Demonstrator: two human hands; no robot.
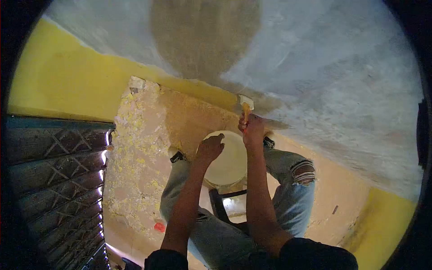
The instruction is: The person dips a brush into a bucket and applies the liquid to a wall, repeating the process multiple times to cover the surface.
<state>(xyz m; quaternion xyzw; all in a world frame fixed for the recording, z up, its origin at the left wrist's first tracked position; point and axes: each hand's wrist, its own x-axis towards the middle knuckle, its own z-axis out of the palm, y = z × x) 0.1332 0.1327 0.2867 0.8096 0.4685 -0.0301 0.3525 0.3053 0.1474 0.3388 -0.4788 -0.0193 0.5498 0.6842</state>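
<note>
My right hand [253, 129] is closed round the handle of a paintbrush [246, 102]. The brush's pale head is right at the wall, where a yellow band [215, 92] meets the grey surface [315, 58]. Between my feet stands a round bucket [218, 185] with pale, cream-coloured contents. Over its left side is my left hand [210, 147], with a gap showing between finger and thumb and nothing seen in it. That hand hides part of the bucket's rim.
My legs in torn jeans [292, 198] flank the bucket, and a dark stool-like frame [218, 204] stands just behind it. Yellow flecks litter the floor [135, 166] on the left, with a red scrap [159, 227] there. A dark slatted shutter [58, 180] borders the left side.
</note>
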